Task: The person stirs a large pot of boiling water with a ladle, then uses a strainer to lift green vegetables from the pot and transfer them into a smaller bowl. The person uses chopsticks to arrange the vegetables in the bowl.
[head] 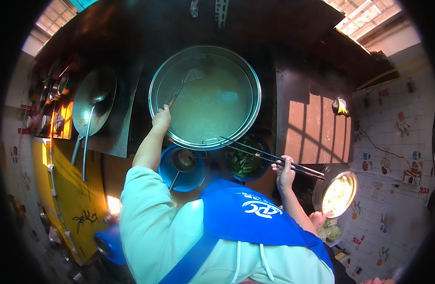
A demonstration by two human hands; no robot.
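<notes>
A large round metal pot (207, 96) of cloudy, steaming liquid stands before me. My left hand (162, 119), at its left rim, grips the wooden handle of a wire strainer (194, 74), whose head is over or in the liquid. My right hand (284, 171), to the lower right of the pot, holds a pair of long dark chopsticks (260, 155); their tips reach the pot's near rim. Below the pot are a blue basin (164, 177) with a ladle (183, 160) in it and a blue container of cut green vegetables (246, 161).
At the left, a wok (93, 115) holds a long-handled ladle (89, 131). A cloth (340, 107) lies on the right counter. At the lower right, another person's hand (318, 219) is beside a metal bowl (316, 195) of pale food, near a cabbage (333, 233).
</notes>
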